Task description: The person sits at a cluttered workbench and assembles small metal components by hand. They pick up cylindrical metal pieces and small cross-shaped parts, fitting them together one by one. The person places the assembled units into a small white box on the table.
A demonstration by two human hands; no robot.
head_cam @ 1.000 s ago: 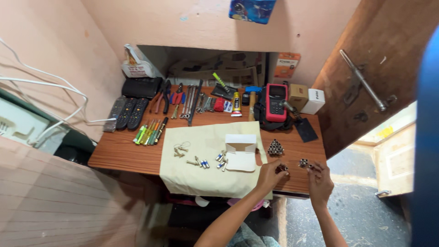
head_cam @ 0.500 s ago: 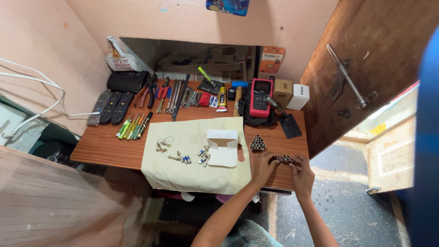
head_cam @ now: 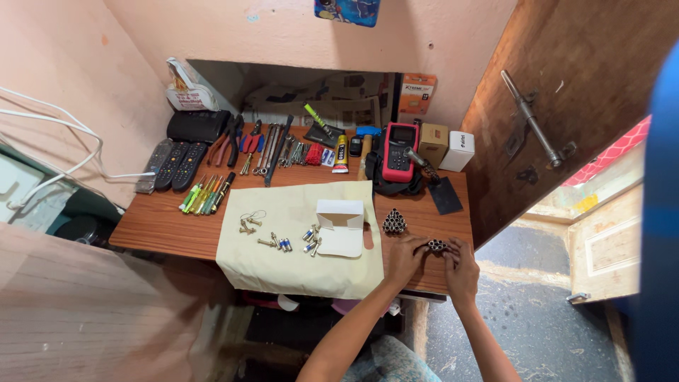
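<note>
Overhead view of a wooden surface (head_cam: 163,226), read left to right with the white box (head_cam: 341,226) as landmark. Far left of the box: three remote controls (head_cam: 173,165); nearer, a row of screwdrivers (head_cam: 205,194). Just left of the box, on the cream cloth (head_cam: 283,262), lie loose small plugs (head_cam: 283,244). Behind the box: pliers (head_cam: 247,138) and a red meter (head_cam: 399,152). Just right of the box stands a stacked pile of small metal cylinders (head_cam: 394,222). Further right, at the near edge of the surface, the left hand (head_cam: 407,258) and right hand (head_cam: 461,269) meet around a second cluster of cylinders (head_cam: 438,245); the fingers of both hands are closed against its sides, pressing it together, though the exact contact of each fingertip is too small to tell. Judged from appearance, the cylinders are stiff, smooth metal, light singly but apt to roll and scatter; the bundle would best be held by squeezing evenly from opposite sides, not lifted by one piece.
</note>
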